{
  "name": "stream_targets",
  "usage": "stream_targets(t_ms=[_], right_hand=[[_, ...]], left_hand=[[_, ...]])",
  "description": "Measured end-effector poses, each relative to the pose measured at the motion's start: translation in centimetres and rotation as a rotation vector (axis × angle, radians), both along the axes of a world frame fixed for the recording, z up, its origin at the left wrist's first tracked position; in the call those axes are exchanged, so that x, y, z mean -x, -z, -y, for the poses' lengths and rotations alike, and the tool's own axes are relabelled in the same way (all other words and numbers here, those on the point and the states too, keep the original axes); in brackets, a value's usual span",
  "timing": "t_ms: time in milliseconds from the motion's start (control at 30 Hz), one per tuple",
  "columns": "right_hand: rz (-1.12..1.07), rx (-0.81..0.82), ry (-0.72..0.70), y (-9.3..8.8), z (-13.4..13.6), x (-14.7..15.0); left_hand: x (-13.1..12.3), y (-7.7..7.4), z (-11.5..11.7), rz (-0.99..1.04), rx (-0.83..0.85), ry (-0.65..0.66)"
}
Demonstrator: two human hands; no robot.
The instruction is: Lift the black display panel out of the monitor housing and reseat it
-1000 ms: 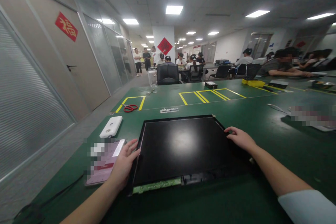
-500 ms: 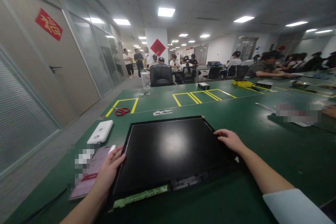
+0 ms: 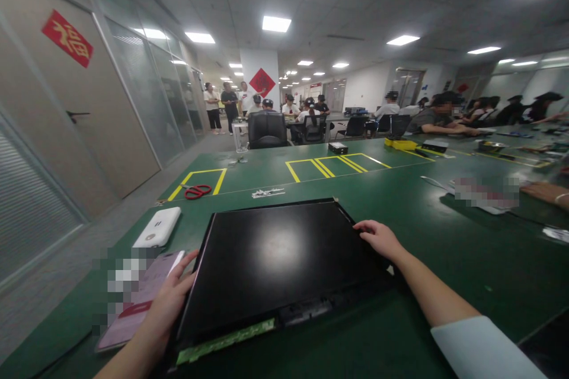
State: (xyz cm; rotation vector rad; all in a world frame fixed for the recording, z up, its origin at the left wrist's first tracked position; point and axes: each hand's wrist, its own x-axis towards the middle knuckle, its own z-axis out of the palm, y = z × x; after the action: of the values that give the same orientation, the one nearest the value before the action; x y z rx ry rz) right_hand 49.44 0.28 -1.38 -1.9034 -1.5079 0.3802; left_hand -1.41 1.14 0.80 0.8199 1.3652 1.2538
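Observation:
A black LCD screen panel (image 3: 262,254) lies face up on the green table, with a glare spot on its surface. Along its near edge runs a green circuit board strip (image 3: 226,340). My left hand (image 3: 173,287) grips the panel's left edge, fingertips on the rim. At the opposite side, my right hand (image 3: 377,238) has its fingers bent over the right edge; its thumb is hard to make out. What lies beneath the panel is hidden.
Left of the panel are a white power bank (image 3: 157,227) and a pinkish card (image 3: 133,308). Beyond it lie red-handled scissors (image 3: 198,191), small white strips (image 3: 267,193) and yellow tape outlines. A blurred white device (image 3: 482,198) with a cable is at right, near another person's hand (image 3: 544,191).
The camera view has turned slightly right, so everything appears further left. Both hands stay on the panel's edges. Another person's arm shows more at the right.

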Motion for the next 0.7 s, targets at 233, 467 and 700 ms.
stream_targets(t_ms=[233,467,700], right_hand=[[0.011,0.001,0.028,-0.1,0.1,0.3],[0.007,-0.007,0.057,0.0,-0.2,0.2],[0.0,-0.011,0.052,0.0,-0.2,0.2]], left_hand=[[0.6,1.2,-0.7,-0.215,-0.05,-0.036],[2.3,3.4,-1.8,-0.465,-0.197,0.033],[2.7,4.0,-1.8,-0.64,-0.455,0.167]])
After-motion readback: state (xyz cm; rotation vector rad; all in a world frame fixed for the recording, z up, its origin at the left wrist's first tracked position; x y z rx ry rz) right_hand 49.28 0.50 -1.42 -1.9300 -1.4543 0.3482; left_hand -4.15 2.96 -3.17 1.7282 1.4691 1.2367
